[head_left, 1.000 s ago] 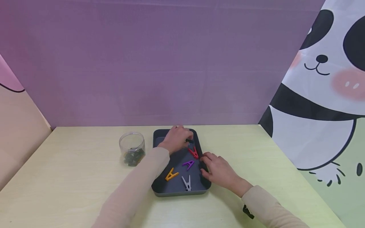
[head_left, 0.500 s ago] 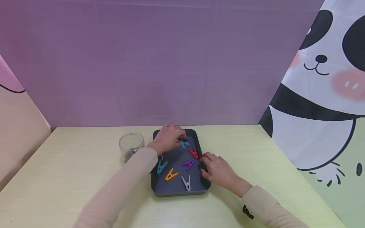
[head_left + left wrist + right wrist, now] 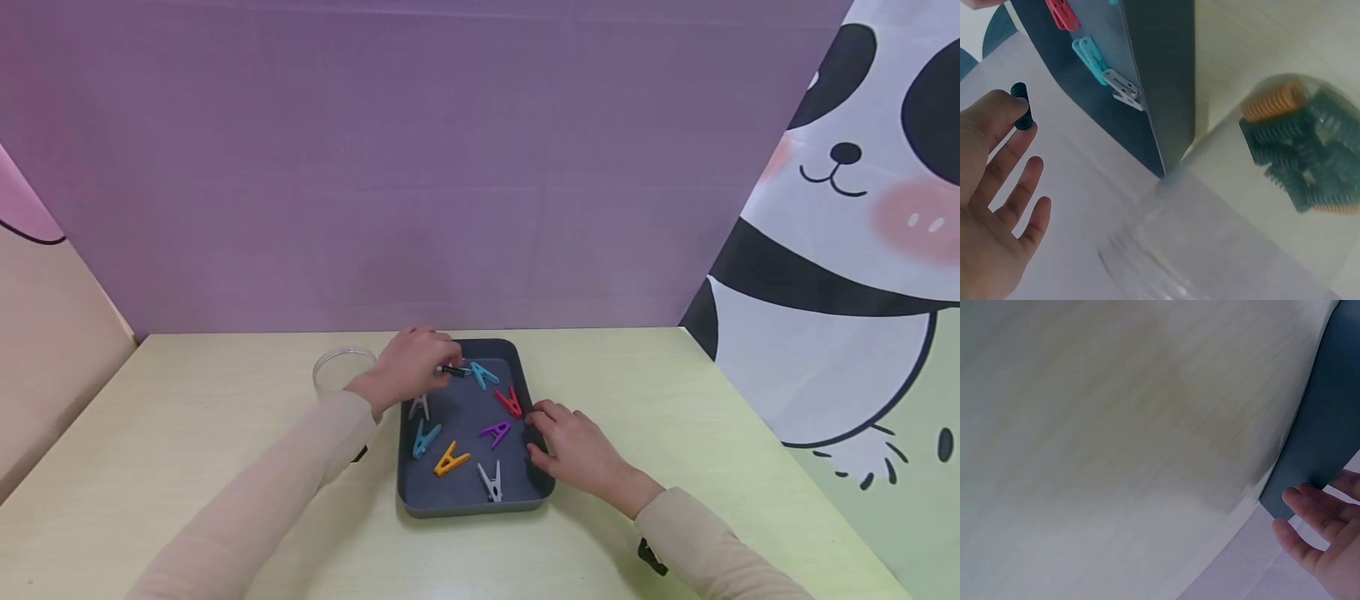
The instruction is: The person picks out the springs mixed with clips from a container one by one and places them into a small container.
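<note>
My left hand (image 3: 412,364) pinches a small dark green coil spring (image 3: 1021,106) between thumb and index finger; the other fingers spread loosely. In the head view the spring (image 3: 454,371) shows dark over the far left part of the grey tray (image 3: 476,506). My right hand (image 3: 573,446) rests at the tray's right rim, fingers slightly bent; the right wrist view shows its fingertips (image 3: 1294,495) touching the wall. Clothespins in the tray include a light blue one (image 3: 483,375), a red one (image 3: 509,403), a purple one (image 3: 495,433) and a yellow one (image 3: 451,459).
A clear jar (image 3: 333,367) stands left of the tray, partly behind my left arm. Several dark green springs (image 3: 1313,156) and an orange spring (image 3: 1275,101) lie in it. A blue clothespin (image 3: 424,439) and white clothespin (image 3: 491,482) are also in the tray.
My left hand has moved left with the spring, from the tray's far right part toward the jar, uncovering clothespins on the left and at the back. My right hand has stayed put.
</note>
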A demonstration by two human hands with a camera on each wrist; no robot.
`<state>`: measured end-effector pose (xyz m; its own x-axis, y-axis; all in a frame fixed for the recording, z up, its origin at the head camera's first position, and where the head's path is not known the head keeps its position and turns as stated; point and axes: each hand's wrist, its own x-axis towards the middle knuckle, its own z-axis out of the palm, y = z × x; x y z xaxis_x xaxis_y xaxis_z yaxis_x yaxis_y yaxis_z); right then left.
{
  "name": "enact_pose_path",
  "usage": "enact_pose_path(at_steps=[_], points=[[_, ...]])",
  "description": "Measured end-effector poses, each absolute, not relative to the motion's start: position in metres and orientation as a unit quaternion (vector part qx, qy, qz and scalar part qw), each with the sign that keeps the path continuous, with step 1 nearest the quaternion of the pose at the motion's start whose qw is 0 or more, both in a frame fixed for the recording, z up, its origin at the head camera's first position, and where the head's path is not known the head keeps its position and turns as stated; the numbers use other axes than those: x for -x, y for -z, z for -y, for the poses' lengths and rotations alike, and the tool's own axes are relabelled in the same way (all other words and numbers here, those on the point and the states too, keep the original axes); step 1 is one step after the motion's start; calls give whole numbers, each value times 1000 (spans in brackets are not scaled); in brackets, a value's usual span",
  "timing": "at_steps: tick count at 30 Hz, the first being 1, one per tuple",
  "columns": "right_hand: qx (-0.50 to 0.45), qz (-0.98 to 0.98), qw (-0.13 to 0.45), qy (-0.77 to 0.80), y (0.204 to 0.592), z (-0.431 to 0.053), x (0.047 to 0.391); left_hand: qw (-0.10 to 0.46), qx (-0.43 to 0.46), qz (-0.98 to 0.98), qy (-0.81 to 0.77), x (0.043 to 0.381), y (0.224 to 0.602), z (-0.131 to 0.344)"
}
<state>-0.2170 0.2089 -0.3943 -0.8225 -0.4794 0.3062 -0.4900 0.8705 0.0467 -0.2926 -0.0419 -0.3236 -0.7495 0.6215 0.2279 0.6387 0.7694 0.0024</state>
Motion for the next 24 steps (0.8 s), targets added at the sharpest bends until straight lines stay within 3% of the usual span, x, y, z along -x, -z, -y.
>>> enact_pose_path(at_steps=[24], points=[[-258,952,162,-16,393,-209,216,143,323,930,101,278,308,115]])
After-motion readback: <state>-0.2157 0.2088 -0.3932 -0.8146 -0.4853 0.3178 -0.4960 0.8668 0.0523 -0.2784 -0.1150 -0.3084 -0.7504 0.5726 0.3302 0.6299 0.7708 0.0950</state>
